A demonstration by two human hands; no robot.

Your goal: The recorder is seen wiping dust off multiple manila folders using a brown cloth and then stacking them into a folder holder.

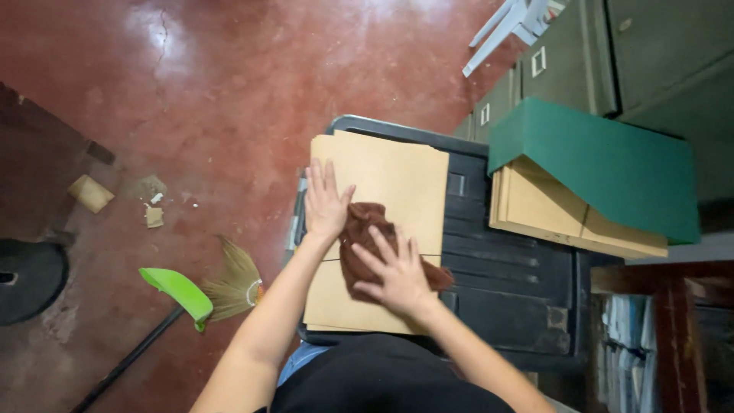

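A stack of tan paper folders [397,183], tied with a thin string, lies on a black plastic surface [505,268]. My left hand [325,203] rests flat on the stack's left side, fingers together and pointing away. My right hand [394,271] presses flat on a dark brown cloth [363,226] spread across the stack's middle. The cloth shows between and beyond my two hands.
A second folder stack [558,214] under a green cover [604,164] sits to the right. Grey metal cabinets [634,53] stand behind. On the red floor [191,92] lie a straw broom with a green dustpan [180,291], paper scraps [92,193] and a dark round object [27,279].
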